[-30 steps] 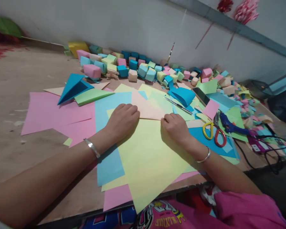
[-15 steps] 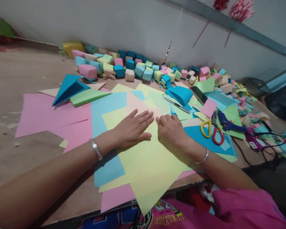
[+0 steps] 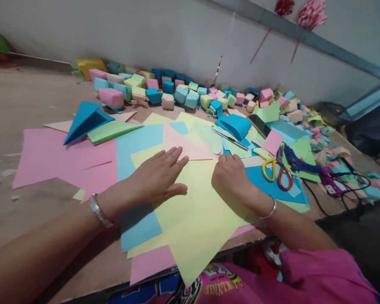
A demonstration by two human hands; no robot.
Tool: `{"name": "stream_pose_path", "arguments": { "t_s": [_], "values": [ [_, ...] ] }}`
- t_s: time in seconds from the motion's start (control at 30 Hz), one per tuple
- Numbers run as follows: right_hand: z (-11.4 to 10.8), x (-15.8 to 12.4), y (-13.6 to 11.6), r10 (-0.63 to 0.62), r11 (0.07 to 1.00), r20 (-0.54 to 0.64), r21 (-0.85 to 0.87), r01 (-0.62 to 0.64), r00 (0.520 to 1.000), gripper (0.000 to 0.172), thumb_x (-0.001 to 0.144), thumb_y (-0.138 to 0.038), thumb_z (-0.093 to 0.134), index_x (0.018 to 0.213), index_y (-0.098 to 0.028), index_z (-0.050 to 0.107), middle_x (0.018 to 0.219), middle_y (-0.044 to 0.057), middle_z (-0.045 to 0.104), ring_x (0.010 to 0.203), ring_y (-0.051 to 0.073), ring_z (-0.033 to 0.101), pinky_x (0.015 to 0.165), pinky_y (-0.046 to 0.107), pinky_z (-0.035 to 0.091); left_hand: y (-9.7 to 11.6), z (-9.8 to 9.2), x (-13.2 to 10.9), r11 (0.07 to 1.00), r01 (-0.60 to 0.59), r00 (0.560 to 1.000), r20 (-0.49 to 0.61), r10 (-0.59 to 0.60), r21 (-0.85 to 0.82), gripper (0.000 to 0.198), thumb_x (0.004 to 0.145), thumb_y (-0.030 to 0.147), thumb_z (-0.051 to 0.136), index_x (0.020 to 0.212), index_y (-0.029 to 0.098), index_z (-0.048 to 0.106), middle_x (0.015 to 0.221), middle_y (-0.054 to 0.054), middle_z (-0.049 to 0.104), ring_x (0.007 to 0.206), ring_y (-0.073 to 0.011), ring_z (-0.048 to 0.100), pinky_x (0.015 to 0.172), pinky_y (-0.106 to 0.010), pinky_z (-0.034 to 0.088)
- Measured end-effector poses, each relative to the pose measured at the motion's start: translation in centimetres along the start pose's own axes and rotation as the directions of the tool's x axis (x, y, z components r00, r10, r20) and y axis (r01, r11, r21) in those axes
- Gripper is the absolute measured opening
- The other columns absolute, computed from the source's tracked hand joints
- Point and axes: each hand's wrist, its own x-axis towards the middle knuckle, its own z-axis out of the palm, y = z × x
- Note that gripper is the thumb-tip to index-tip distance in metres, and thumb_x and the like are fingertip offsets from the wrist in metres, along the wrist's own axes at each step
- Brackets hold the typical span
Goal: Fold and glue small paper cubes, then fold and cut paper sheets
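A large pale yellow sheet of paper [image 3: 199,219] lies in front of me, one corner hanging over the table's near edge. My left hand [image 3: 164,173] rests flat on its left part, fingers stretched out. On its right side sits my right hand [image 3: 231,175], fingers curled under; whatever they may grip is hidden. A pale peach sheet [image 3: 190,147] lies just beyond both hands. Under the yellow sheet spread light blue paper [image 3: 139,228] and pink paper [image 3: 152,261].
Scissors [image 3: 277,173], a blue glue gun [image 3: 300,162], a metal pen-like tool [image 3: 229,139] and a phone [image 3: 259,126] lie to the right. Folded blue paper [image 3: 85,120] stands at left. Many small paper boxes [image 3: 153,96] line the wall.
My left hand has slid left over the yellow sheet, away from the right hand. The right hand has shifted slightly right, its fingers still curled. The view has tilted a little.
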Motion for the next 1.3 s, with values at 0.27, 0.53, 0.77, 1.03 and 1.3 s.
{"name": "stream_pose_path", "arguments": {
  "t_s": [0.27, 0.53, 0.77, 1.03, 1.3],
  "values": [
    [1.4, 2.0, 7.2, 0.397, 0.918, -0.023, 0.017, -0.396, 0.918, 0.032, 0.090, -0.009, 0.043, 0.114, -0.012, 0.065, 0.104, 0.016, 0.062, 0.088, 0.026, 0.054, 0.063, 0.034, 0.024, -1.4, 0.0, 2.3, 1.000, 0.000, 0.974, -0.228, -0.005, -0.020, 0.039, 0.099, 0.038, 0.042, 0.079, 0.018, 0.069, 0.091, -0.010, 0.070, 0.086, -0.0242, 0.063, 0.071, -0.036, 0.047],
    [2.1, 2.7, 7.9, 0.393, 0.918, 0.166, -0.023, -0.395, 0.904, 0.031, 0.091, -0.007, 0.044, 0.113, -0.013, 0.065, 0.096, 0.015, 0.064, 0.089, 0.026, 0.060, 0.069, 0.034, 0.032, -2.0, 1.2, 2.5, 0.985, -0.088, 0.985, -0.163, 0.063, -0.147, 0.048, 0.103, 0.041, 0.031, 0.148, 0.028, 0.040, 0.157, -0.003, 0.038, 0.149, -0.0283, 0.021, 0.119, -0.053, 0.021],
    [1.6, 1.6, 7.0, 0.241, 0.961, -0.010, 0.144, -0.237, 0.971, 0.043, 0.087, -0.006, 0.047, 0.123, -0.018, 0.065, 0.103, 0.013, 0.065, 0.092, 0.024, 0.058, 0.066, 0.030, 0.035, -0.5, 0.7, 1.6, 0.956, 0.294, 0.925, -0.255, -0.282, 0.012, 0.039, 0.099, 0.029, 0.037, 0.130, 0.019, 0.058, 0.123, -0.016, 0.060, 0.139, -0.0382, 0.035, 0.112, -0.066, 0.021],
    [2.2, 1.3, 5.6, 0.114, 0.960, -0.031, 0.259, -0.102, 0.993, 0.044, 0.090, -0.005, 0.042, 0.121, -0.020, 0.069, 0.101, 0.011, 0.068, 0.094, 0.022, 0.059, 0.066, 0.029, 0.037, -1.0, 0.5, 1.8, 0.968, 0.248, 0.907, -0.342, -0.245, -0.036, 0.034, 0.094, 0.029, 0.046, 0.120, 0.015, 0.062, 0.130, -0.019, 0.053, 0.127, -0.0373, 0.043, 0.107, -0.062, 0.030],
    [1.6, 1.4, 5.3, 0.013, 0.948, -0.059, 0.318, 0.006, 0.998, 0.040, 0.093, -0.006, 0.040, 0.112, -0.018, 0.073, 0.101, 0.011, 0.069, 0.092, 0.022, 0.059, 0.069, 0.030, 0.036, -2.1, 1.3, 1.7, 0.974, 0.100, 0.950, -0.273, -0.154, -0.201, 0.040, 0.099, 0.034, 0.038, 0.130, 0.025, 0.062, 0.135, -0.009, 0.058, 0.139, -0.0354, 0.035, 0.112, -0.061, 0.025]
  ]
}}
